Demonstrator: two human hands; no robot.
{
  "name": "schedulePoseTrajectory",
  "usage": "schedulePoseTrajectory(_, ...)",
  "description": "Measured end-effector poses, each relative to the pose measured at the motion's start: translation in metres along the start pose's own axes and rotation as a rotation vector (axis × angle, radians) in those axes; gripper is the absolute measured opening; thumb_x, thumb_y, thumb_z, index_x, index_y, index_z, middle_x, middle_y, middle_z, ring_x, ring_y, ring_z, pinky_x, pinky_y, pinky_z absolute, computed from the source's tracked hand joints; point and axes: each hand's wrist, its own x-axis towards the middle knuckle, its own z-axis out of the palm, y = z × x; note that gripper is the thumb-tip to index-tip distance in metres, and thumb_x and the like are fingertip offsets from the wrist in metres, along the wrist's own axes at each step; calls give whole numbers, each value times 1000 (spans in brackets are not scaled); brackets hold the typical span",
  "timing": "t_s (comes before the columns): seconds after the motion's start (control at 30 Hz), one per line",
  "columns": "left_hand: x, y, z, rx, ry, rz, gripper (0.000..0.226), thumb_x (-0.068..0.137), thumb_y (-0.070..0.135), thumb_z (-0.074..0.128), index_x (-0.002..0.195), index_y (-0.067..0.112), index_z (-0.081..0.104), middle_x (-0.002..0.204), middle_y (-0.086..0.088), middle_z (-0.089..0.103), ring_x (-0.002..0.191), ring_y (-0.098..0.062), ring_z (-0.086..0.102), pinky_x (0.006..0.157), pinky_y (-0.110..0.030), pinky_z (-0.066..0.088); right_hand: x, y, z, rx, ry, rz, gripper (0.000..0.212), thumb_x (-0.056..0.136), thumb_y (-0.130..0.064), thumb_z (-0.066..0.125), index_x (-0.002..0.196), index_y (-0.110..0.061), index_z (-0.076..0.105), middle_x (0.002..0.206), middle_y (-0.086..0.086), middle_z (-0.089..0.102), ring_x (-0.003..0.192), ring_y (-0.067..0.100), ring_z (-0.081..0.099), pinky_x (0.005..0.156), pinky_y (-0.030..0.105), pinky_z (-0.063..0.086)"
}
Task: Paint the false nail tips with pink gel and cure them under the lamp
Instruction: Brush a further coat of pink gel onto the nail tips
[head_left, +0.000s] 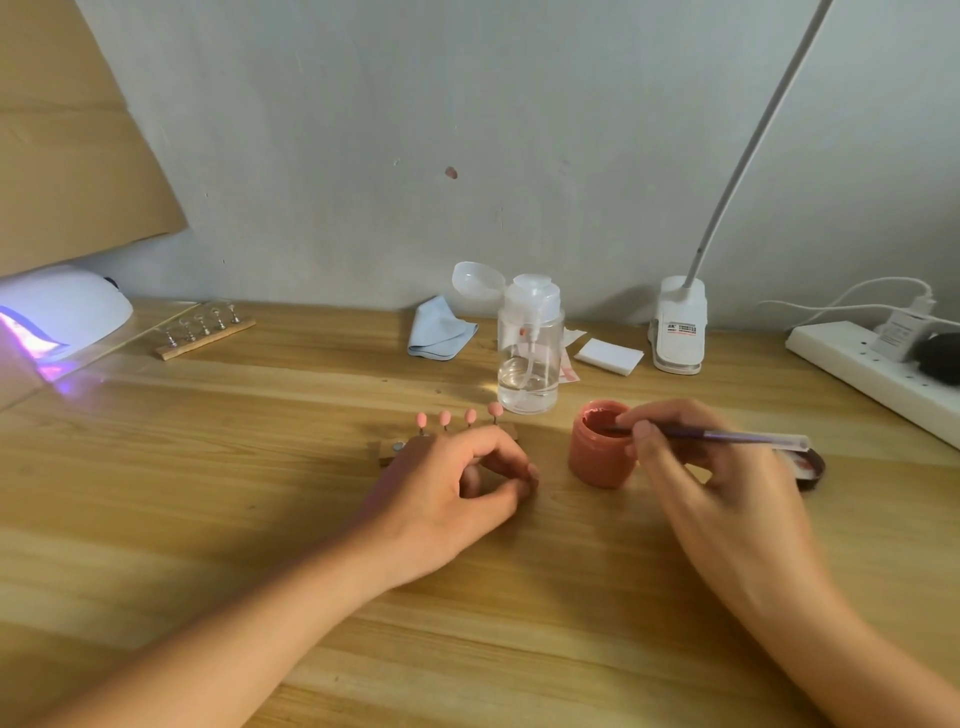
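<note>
Several pink nail tips (457, 415) stand on small stems in a wooden holder (387, 451) at the middle of the table. My left hand (457, 488) lies over the holder's near side, fingers curled with the fingertips close together; what they hold is hidden. An open pot of pink gel (597, 457) stands just to the right. My right hand (711, 483) pinches a purple brush (737, 437), its tip inside the pot's mouth. The white curing lamp (62, 312) glows violet at the far left.
A second holder with bare metal stems (205, 332) lies by the lamp. Behind the pot stand a clear pump bottle (530, 353), a blue cloth (439, 330), white pads (608, 356) and a clip lamp's base (678, 327). The pot's dark lid (810, 467) and a power strip (878, 374) sit right.
</note>
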Motion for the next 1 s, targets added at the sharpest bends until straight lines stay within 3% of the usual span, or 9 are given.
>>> schedulePoseTrajectory(0.13, 0, 0, -1, -18, 0, 17, 10, 88, 27, 70, 93, 36, 69, 50, 18, 50, 78, -13, 57, 98, 3, 16, -2, -2, -1, 54, 24, -42, 12, 89, -21, 61, 89, -29, 70, 82, -14, 72, 77, 16, 66, 73, 29, 51)
schedulePoseTrajectory(0.2, -1, 0, -2, -41, 2, 36, 9, 89, 26, 70, 92, 34, 69, 76, 25, 68, 90, -6, 47, 107, 1, -1, -7, -7, -4, 189, 60, -93, 12, 92, -15, 64, 87, -25, 70, 81, -9, 73, 76, 11, 67, 71, 19, 51)
schedulePoseTrajectory(0.27, -1, 1, -1, -46, 4, 58, 11, 89, 22, 70, 90, 33, 69, 91, 29, 71, 85, -4, 46, 105, 1, 9, -15, -13, -3, 348, 2, -87, 12, 90, -13, 64, 88, -23, 70, 81, -3, 74, 72, 11, 69, 69, 15, 51)
schedulePoseTrajectory(0.33, -1, 1, 0, -29, 19, 77, 14, 88, 19, 71, 88, 33, 69, 72, 34, 64, 66, -1, 46, 90, 5, 23, -22, -14, 0, 455, -91, -3, 14, 90, -7, 67, 89, -20, 68, 78, 6, 74, 70, 14, 68, 66, 19, 53)
schedulePoseTrajectory(0.43, -1, 0, 0, 3, 43, 94, 13, 87, 19, 73, 86, 32, 69, 55, 35, 53, 60, -1, 49, 98, 6, 13, -25, -11, 3, 480, -110, 52, 13, 86, 2, 63, 84, -11, 60, 75, 10, 73, 70, 16, 67, 67, 25, 52)
schedulePoseTrajectory(0.57, -1, 0, 0, 10, 44, 115, 18, 87, 18, 73, 84, 35, 68, 58, 38, 54, 47, 0, 40, 78, 12, 21, -25, -11, 4, 446, -107, 20, 14, 85, 4, 63, 80, -8, 58, 74, 8, 73, 70, 14, 67, 67, 19, 51)
schedulePoseTrajectory(0.77, -1, -2, 1, 6, 40, 113, 11, 87, 20, 73, 87, 31, 70, 53, 35, 52, 50, -5, 45, 85, 12, 16, -23, -11, 5, 407, -116, 18, 9, 85, 3, 63, 81, -4, 59, 74, 6, 73, 73, 12, 68, 68, 17, 49)
schedulePoseTrajectory(0.9, -2, -3, 1, 3, 36, 117, 12, 88, 22, 72, 87, 34, 69, 55, 35, 53, 46, -2, 41, 72, 4, 29, -23, -11, 5, 422, -104, 20, 9, 85, 5, 63, 80, -2, 59, 73, 8, 73, 71, 12, 67, 67, 16, 49)
schedulePoseTrajectory(1.0, -3, -2, 0, -7, 37, 105, 11, 88, 21, 73, 89, 31, 71, 56, 36, 54, 55, -19, 58, 77, 8, 27, -24, -11, 5, 402, -108, 10, 12, 84, 6, 64, 79, -4, 59, 72, 8, 72, 72, 14, 66, 66, 15, 48)
